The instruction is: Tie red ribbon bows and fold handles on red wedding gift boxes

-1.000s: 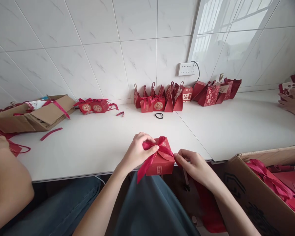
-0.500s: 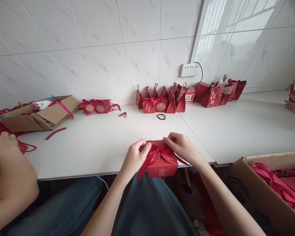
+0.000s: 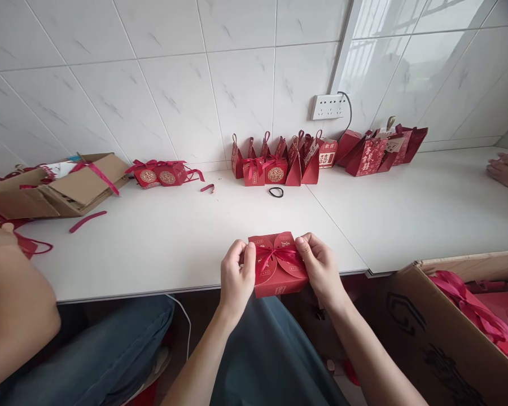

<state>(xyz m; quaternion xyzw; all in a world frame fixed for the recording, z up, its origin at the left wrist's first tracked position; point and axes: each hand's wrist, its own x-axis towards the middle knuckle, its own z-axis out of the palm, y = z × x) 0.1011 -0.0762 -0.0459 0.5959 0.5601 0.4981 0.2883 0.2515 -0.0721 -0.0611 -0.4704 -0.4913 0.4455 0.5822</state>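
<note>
A red gift box (image 3: 281, 285) with curved flaps on top and a dark pink ribbon (image 3: 274, 254) knotted at its centre is held at the table's front edge. My left hand (image 3: 238, 273) grips its left side, thumb on the ribbon. At the right side, my right hand (image 3: 320, 265) is closed on the box, with its thumb on the upper right corner. The ribbon runs across the box top to both hands, and its ends are hidden by them.
Red gift boxes (image 3: 276, 171) line the wall on the white table (image 3: 173, 242). A black band (image 3: 276, 192) lies before them. Cardboard boxes stand left (image 3: 80, 192) and lower right (image 3: 432, 338). A person's arm (image 3: 17, 304) is left; another hand (image 3: 506, 172) is far right.
Both hands have shifted from the ribbon bow to the sides of the box. The ribbon's loose ends no longer hang over its front. The view has tilted slightly.
</note>
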